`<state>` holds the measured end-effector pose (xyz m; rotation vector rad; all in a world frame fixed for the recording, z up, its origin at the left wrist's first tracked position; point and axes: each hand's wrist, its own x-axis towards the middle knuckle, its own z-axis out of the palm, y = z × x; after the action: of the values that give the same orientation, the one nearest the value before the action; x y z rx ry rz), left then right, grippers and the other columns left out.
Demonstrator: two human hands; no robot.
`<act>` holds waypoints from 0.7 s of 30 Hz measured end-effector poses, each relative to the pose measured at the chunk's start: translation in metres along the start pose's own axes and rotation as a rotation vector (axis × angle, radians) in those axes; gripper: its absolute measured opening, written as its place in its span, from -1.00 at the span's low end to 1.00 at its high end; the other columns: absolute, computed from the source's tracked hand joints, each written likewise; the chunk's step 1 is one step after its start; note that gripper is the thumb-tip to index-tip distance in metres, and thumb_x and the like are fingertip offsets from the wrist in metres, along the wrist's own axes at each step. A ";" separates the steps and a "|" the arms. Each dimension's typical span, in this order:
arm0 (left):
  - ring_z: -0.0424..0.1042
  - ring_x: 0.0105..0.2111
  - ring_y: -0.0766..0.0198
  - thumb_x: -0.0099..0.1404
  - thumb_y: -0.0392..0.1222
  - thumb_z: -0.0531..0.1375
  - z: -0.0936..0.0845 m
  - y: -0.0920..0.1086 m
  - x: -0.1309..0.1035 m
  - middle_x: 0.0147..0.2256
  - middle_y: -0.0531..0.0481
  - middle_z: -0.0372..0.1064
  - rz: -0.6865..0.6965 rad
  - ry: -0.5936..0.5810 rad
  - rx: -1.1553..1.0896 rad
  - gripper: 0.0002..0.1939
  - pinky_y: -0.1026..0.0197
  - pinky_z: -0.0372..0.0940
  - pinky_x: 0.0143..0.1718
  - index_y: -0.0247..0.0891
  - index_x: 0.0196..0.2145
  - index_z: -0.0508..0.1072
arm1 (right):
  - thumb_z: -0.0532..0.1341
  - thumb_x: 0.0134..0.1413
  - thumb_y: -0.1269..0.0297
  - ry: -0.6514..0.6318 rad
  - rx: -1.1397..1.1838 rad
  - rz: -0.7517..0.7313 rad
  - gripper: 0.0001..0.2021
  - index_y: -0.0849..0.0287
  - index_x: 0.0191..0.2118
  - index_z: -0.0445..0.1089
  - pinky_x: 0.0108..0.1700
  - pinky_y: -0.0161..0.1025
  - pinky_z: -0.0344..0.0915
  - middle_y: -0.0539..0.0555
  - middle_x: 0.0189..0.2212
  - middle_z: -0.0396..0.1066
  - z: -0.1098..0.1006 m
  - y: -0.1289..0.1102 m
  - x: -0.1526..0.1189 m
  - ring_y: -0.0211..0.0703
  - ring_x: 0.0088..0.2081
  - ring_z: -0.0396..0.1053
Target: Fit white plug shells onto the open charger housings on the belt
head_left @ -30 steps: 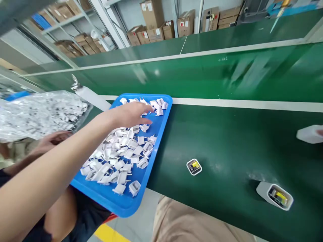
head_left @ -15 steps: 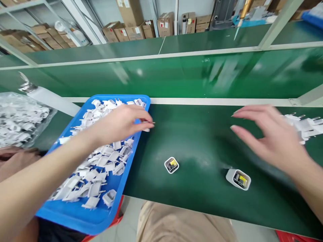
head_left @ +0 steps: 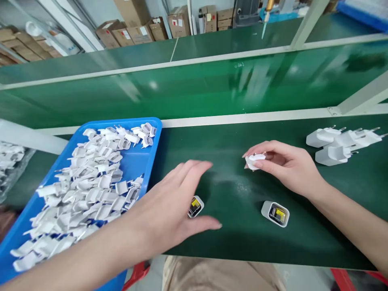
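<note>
My right hand (head_left: 279, 163) pinches a white plug cover (head_left: 254, 161) with metal pins, held above the green bench. My left hand (head_left: 182, 198) is open, thumb and fingers spread, over a white charger housing (head_left: 197, 205) that it partly hides. Inside that housing a circuit with a yellow part shows. A second open charger housing (head_left: 275, 214), also with a yellow part inside, lies on the bench below my right hand. To the left, a blue tray (head_left: 153, 161) holds many similar white plug covers (head_left: 104, 178).
Several assembled chargers (head_left: 342, 143) with pins lie at the right of the bench (head_left: 224, 242). A pale rail and green panel (head_left: 194, 93) run along the back. Behind them are cardboard boxes (head_left: 139, 34). A plastic bag of white parts (head_left: 12, 161) sits at far left.
My left hand has moved from the tray's edge to the right and nearer, over the housing, and opened. The right hand, open before, has moved left and now holds a plug cover.
</note>
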<state>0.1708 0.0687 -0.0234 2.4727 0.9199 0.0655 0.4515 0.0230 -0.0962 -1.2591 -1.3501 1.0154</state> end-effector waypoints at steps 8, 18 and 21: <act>0.44 -0.25 0.27 0.43 -0.04 0.18 0.032 -0.027 0.040 -0.23 0.03 0.47 0.101 -0.021 -0.069 -0.80 0.25 0.30 -0.20 -0.20 -0.20 0.51 | 0.29 0.24 0.21 0.099 -0.109 -0.056 -0.82 0.08 -0.08 0.43 -0.07 -0.14 0.47 0.06 -0.10 0.48 -0.011 0.012 0.012 -0.13 -0.17 0.51; 0.35 -0.41 0.38 0.28 -0.04 0.32 0.039 -0.022 0.124 -0.32 0.11 0.46 -0.031 0.014 -0.446 -0.87 0.27 0.23 -0.36 -0.11 -0.33 0.61 | 0.29 0.24 0.12 -0.141 -0.583 -0.232 -0.74 0.15 -0.07 0.35 -0.23 -0.22 0.25 0.03 -0.27 0.35 -0.010 0.017 0.016 -0.17 -0.27 0.31; 0.41 -0.34 0.34 0.28 -0.05 0.32 0.044 -0.020 0.122 -0.27 0.10 0.48 -0.084 0.038 -0.546 -0.88 0.26 0.29 -0.30 -0.12 -0.30 0.59 | 0.37 0.07 -0.13 -0.158 -0.763 -0.203 -0.47 0.16 -0.01 0.34 -0.17 -0.14 0.24 0.08 -0.21 0.38 0.000 0.021 0.016 -0.07 -0.21 0.30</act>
<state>0.2620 0.1386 -0.0868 1.9326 0.8803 0.2949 0.4556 0.0411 -0.1153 -1.5551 -2.0498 0.4597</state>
